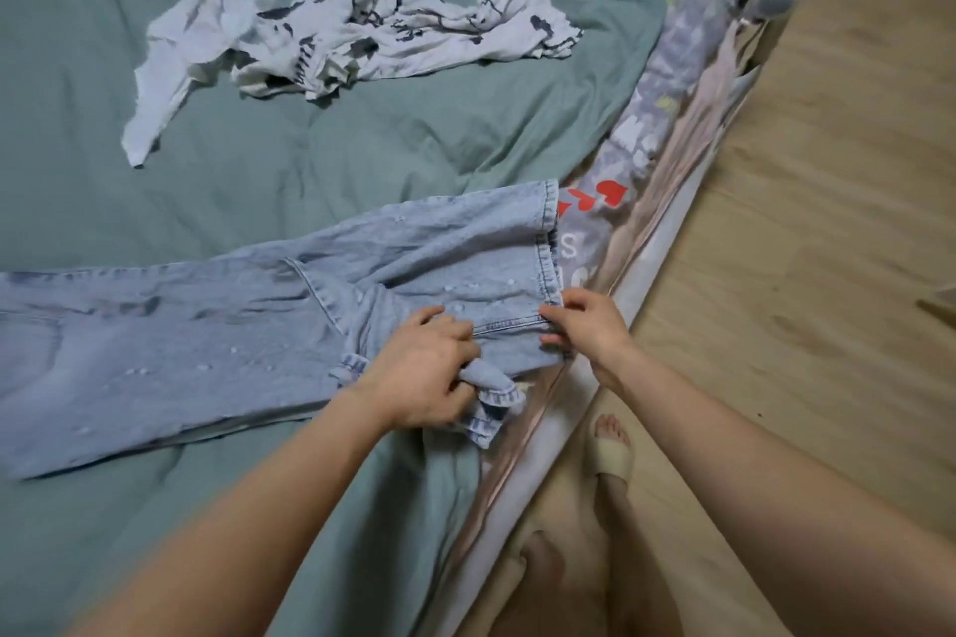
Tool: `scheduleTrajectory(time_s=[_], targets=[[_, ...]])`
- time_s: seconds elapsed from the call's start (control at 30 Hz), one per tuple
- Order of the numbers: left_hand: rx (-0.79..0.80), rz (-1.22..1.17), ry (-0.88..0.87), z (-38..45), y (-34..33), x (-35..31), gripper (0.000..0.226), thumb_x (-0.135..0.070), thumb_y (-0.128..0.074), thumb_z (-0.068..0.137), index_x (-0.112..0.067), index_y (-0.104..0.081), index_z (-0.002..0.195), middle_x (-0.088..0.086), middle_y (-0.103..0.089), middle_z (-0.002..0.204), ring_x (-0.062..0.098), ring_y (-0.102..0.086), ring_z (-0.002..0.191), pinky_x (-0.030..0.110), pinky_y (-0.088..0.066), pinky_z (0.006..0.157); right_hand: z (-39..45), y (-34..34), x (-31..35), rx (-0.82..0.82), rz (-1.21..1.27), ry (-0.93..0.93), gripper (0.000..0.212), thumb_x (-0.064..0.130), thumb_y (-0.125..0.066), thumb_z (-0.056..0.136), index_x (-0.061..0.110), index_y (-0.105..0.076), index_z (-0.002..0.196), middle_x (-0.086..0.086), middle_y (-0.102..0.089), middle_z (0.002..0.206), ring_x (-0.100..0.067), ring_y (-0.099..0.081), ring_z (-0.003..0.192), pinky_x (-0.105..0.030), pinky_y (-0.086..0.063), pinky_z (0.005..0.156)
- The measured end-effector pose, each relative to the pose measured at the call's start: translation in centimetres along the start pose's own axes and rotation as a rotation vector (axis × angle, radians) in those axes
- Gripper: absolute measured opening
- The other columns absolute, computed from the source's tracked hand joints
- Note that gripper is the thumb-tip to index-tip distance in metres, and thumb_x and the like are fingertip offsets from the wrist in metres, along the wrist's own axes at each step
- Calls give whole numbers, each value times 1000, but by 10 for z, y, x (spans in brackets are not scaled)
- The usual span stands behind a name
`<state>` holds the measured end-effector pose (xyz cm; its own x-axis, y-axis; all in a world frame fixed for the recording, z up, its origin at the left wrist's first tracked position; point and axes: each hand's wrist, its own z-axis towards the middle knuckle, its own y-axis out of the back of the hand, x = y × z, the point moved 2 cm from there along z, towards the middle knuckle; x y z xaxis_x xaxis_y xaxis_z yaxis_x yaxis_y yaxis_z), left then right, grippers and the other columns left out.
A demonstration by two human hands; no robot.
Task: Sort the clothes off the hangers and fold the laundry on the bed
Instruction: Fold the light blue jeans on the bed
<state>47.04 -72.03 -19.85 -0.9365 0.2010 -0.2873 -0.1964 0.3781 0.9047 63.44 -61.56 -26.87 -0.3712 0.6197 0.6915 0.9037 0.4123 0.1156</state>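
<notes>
Both hands are engaged on the jeans [217, 336] at the near edge of the bed. Left hand [424, 372]: grip closed, fingers curled round a bunched fold of denim at the waistband end. Right hand [587, 326]: grip closed in a pinch, fingertips on the hemmed edge of the same garment, just beside the mattress side.

Bed [362, 155]: covered by a wrinkled grey-green quilt, which carries all the laundry seen. A patterned sheet [667, 83] (grey, with red hearts and lettering) shows along its right edge.

Wooden floor [827, 233]: runs along the right of the bed.

Jeans: light blue, washed denim, lying flat across the quilt from the left border to the hands, one end folded over itself under both hands.

White garments [331, 31]: a crumpled heap with dark printed marks, at the far part of the bed, well apart from the jeans. Number of items cannot be told.

Foot in a pale slipper [613, 450]: on the floor, near the bed frame, below the right forearm.
</notes>
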Motion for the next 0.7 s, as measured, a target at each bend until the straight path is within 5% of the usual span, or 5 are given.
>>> scheduleTrajectory(time_s=[0.13, 0.23, 0.43, 0.53, 0.7], targets=[[-106, -364, 201, -1, 48, 1, 41, -47, -26, 76, -17, -41, 54, 4, -46, 56, 30, -51, 63, 41, -41, 70, -34, 15, 5, 26, 106, -12, 18, 1, -61, 90, 4, -56, 73, -11, -56, 74, -12, -59, 56, -17, -55, 53], [22, -285, 314, 10, 71, -1, 69, -67, -28, 91, -11, -37, 51, 4, -43, 49, 22, -44, 52, 37, -33, 55, -57, 27, -22, 17, 66, -113, 15, 4, -62, 90, 1, -61, 76, -15, -64, 78, -15, -62, 52, -20, -53, 47], [150, 41, 264, 45, 41, -5, 30, -45, -51, 93, -19, -64, 96, 11, -65, 108, 30, -58, 105, 33, -41, 74, -50, 31, -60, -77, -396, -184, 38, 9, -72, 81, 16, -45, 56, -6, -54, 61, -22, -54, 62, -43, -55, 69], [202, 35, 217, 63, 11, -3, 43, -47, -52, 93, -17, -55, 124, 8, -51, 126, 28, -47, 119, 38, -40, 91, -29, 33, -39, -83, -577, -153, 32, 12, -75, 77, 16, -49, 59, -8, -57, 73, -23, -55, 75, -31, -44, 66], [-304, -35, 383, 97, 7, 34, 37, -23, -50, 95, -11, -51, 130, 12, -46, 134, 32, -44, 120, 42, -37, 94, 17, 36, 27, -321, -331, 192, 17, 20, -60, 90, 8, -59, 101, -4, -60, 98, -24, -58, 98, -30, -43, 85]])
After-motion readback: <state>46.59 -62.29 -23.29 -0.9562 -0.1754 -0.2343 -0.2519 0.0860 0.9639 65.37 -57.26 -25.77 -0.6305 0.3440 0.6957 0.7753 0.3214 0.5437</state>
